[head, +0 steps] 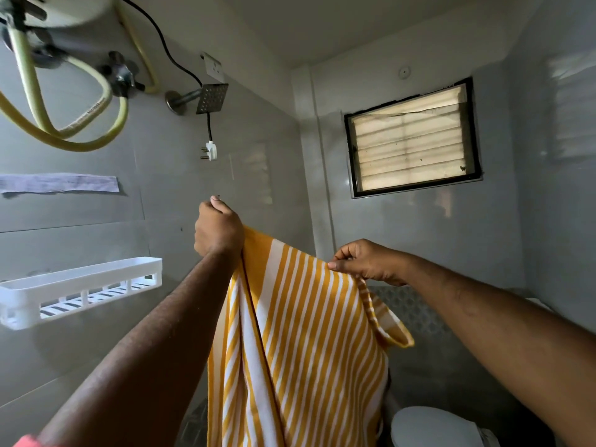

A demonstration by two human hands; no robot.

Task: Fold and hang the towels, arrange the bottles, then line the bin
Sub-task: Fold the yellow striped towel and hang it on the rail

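Count on inspection: one towel, two hands, left hand and right hand. One shelf, one shower head, one window, one plug, one toilet.

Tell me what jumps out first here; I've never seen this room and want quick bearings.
The yellow-and-white striped cloth towel dominates the lower centre, held up by the left hand and right hand pinching its top edge. Up right glows a black-framed louvred window; on the left wall hangs a white plastic slotted shelf.
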